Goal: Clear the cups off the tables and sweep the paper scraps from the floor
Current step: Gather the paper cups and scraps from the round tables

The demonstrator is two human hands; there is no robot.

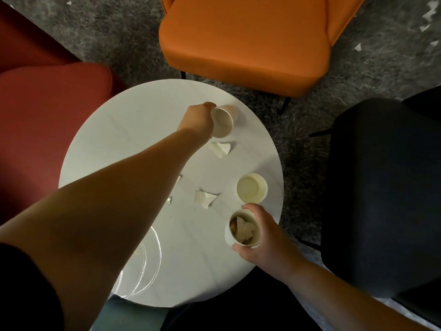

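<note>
The left hand point(196, 120) reaches far out and grips an empty paper cup point(223, 123) at about 12 o'clock on the round white counter point(124, 130); the cup is tipped toward the camera; the right hand point(262, 237) wraps its fingers and thumb round a cup full of scraps point(242, 229) at about 4 o'clock; a third cup point(251, 188) stands just beyond it, near the counter's edge at 3 o'clock; torn paper bits point(205, 198) lie in the middle of the counter; more white scraps point(358, 47) lie on the grey floor at 1 o'clock; an orange chair point(245, 41), a red chair point(43, 108) and a black chair point(386, 187) stand around.
</note>
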